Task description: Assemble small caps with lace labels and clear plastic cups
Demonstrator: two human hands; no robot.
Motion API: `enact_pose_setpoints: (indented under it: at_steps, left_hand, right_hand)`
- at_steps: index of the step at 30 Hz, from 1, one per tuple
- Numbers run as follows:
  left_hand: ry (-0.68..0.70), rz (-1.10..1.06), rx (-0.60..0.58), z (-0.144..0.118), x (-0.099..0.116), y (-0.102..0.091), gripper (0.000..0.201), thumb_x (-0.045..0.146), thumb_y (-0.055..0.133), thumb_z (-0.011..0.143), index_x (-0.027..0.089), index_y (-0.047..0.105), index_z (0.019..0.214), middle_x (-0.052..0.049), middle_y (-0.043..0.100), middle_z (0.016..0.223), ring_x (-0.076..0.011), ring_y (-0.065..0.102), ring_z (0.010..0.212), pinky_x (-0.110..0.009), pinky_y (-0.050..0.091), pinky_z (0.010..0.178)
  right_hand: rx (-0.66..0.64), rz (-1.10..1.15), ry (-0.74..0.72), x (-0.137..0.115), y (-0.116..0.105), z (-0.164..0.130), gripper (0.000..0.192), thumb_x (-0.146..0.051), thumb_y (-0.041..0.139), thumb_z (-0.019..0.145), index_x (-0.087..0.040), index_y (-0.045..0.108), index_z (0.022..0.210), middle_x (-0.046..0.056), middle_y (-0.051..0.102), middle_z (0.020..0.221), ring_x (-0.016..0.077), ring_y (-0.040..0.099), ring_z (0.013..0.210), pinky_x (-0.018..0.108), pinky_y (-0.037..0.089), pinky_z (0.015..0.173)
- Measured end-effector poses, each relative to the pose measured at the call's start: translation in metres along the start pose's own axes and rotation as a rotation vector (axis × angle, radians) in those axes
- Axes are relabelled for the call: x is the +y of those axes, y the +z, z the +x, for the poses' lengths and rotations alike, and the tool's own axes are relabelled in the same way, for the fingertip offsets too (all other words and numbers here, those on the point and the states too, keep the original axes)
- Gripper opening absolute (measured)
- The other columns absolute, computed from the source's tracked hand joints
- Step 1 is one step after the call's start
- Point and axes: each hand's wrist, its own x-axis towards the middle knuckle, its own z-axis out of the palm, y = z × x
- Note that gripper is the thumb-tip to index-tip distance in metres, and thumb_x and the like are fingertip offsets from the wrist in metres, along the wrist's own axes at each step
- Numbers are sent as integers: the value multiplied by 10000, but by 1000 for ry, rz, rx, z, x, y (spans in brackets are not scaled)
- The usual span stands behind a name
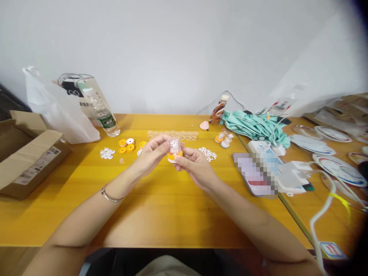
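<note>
Both hands are raised over the middle of the table, closed around one small assembly, a transparent cup with white bits inside (174,146) on an orange and white round base (171,158). My left hand (152,153) grips the cup from the left with thumb and fingers. From the right, my right hand (198,165) pinches the base, thumb in front. Just behind them runs a row of transparent round cups (186,135). White cut-out pieces (207,153) lie beyond my right hand. Orange and white discs (126,145) and small white parts (107,153) lie to the left.
A cardboard box (31,153), white plastic bag (57,107) and water bottle (107,122) stand left. At the back right are a brown drink bottle (217,111), two finished-looking assemblies (224,138) and teal cloth (253,124). A phone (253,174), white cables and power strips (290,176) lie right.
</note>
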Motion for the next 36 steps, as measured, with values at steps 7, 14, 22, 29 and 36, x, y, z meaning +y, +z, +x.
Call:
enact_pose_setpoints:
  at_steps: [7, 14, 22, 29, 36]
  left_hand:
    - [87, 22, 50, 1, -2, -1, 327, 418, 734, 686, 204, 649, 918, -51, 625, 1071, -214, 577, 1003, -272, 465, 747]
    - [-11, -36, -9, 0, -1, 2, 455, 536, 640, 735, 217, 610, 1057, -91, 521, 1284, -274, 540, 1084, -326, 490, 744]
    - [-53, -74, -39, -3, -1, 4, 408, 523, 610, 770, 268, 563, 1086, -69, 497, 1318, -254, 564, 1057, -312, 500, 685]
    - [-95, -73, -53, -2, 1, 6, 477, 555, 540, 805, 242, 557, 1165, -99, 488, 1333, -271, 551, 1086, -305, 498, 679]
    - [-23, -16, 25, -1, 1, 0, 282, 432, 587, 818, 175, 667, 901, -101, 513, 1313, -271, 512, 1153, -355, 456, 859]
  right_hand:
    - [-6, 9, -9, 2, -2, 0, 188, -306, 738, 656, -186, 671, 784, -32, 607, 635, 60, 486, 521, 210, 405, 527]
    - [3, -6, -11, 2, -1, 1, 208, -304, 741, 646, -184, 670, 801, -31, 610, 649, 59, 483, 528, 208, 414, 534]
    - [37, -19, 2, 0, 1, -1, 220, -334, 748, 627, -186, 662, 766, -31, 596, 634, 66, 476, 527, 215, 417, 536]
    - [47, -20, -13, 0, 0, 1, 222, -331, 744, 633, -190, 670, 787, -33, 585, 628, 70, 478, 540, 217, 419, 539]
    - [31, -69, -29, 0, 0, 0, 230, -347, 736, 637, -190, 658, 786, -24, 591, 643, 75, 476, 536, 225, 416, 528]
